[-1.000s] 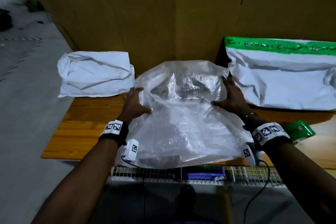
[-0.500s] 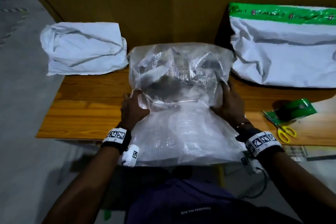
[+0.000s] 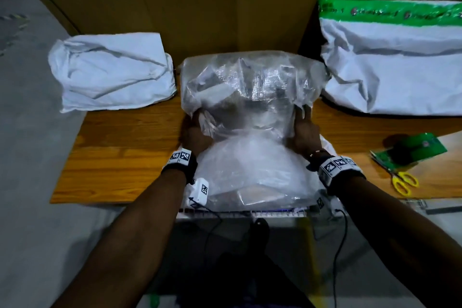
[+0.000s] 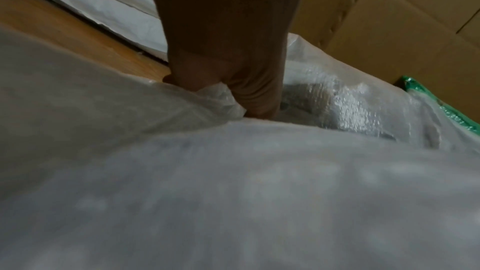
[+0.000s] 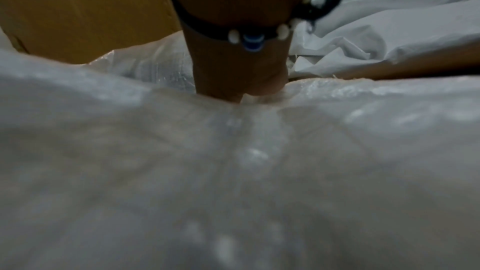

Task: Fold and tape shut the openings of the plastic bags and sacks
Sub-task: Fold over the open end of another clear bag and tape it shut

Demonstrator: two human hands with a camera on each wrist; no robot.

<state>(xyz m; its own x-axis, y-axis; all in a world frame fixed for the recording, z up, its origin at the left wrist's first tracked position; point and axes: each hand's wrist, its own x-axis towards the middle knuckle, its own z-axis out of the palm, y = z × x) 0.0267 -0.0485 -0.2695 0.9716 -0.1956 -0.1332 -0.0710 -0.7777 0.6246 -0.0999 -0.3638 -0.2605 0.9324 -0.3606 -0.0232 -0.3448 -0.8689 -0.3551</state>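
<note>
A translucent woven plastic sack (image 3: 252,165) lies in the middle of the wooden table (image 3: 120,152), its far part folded back towards me as a flap (image 3: 250,87). My left hand (image 3: 197,132) grips the flap's left edge; in the left wrist view its fingers (image 4: 249,98) curl into the plastic (image 4: 233,171). My right hand (image 3: 303,130) grips the flap's right edge, and in the right wrist view the fingers (image 5: 233,89) sink into the sack (image 5: 233,171). A green tape dispenser (image 3: 410,147) sits at the right.
A folded white sack (image 3: 112,72) lies at the back left. A large white bag with a green strip (image 3: 392,65) lies at the back right. Yellow-handled scissors (image 3: 402,181) lie near the table's front right. Cardboard boxes (image 3: 225,2) stand behind the table.
Both hands have drawn the sack's far part over towards me, so the flap now lies further across the sack. The head view has tilted down and shifted.
</note>
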